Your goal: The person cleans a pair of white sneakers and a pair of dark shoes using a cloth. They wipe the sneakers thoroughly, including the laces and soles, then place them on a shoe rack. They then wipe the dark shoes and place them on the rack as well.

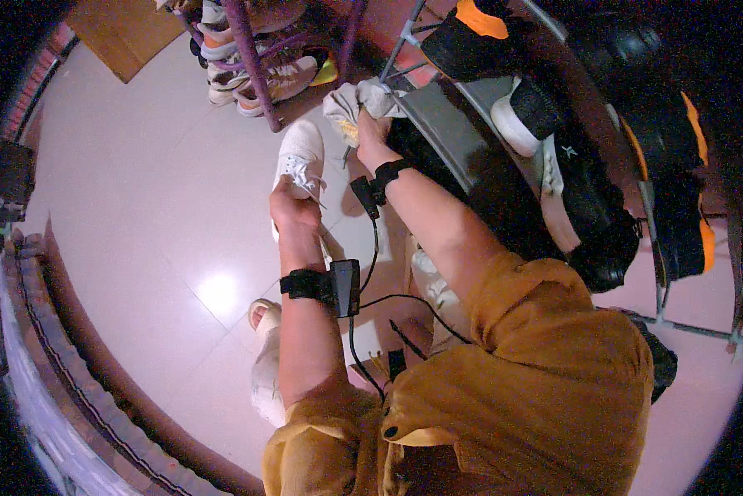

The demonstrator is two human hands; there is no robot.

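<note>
A white lace-up shoe (301, 149) points away from me over the tiled floor. My left hand (295, 208) grips it around the ankle opening, by the loose white laces. To its right, my right hand (373, 131) holds a crumpled light grey cloth (371, 96) with a yellowish patch, close to the corner of a metal shoe rack; its fingers are partly hidden by the cloth. The shoe and the cloth are apart. Both wrists wear black straps with small black devices, and dark cables run from them towards my body.
On the right, a metal shoe rack (436, 133) bears black, white and orange shoes. Stacked sneakers (278, 80) stand behind a purple post (247, 53) ahead. A brown board or mat (126, 37) lies at the upper left. Furniture edging curves along the left.
</note>
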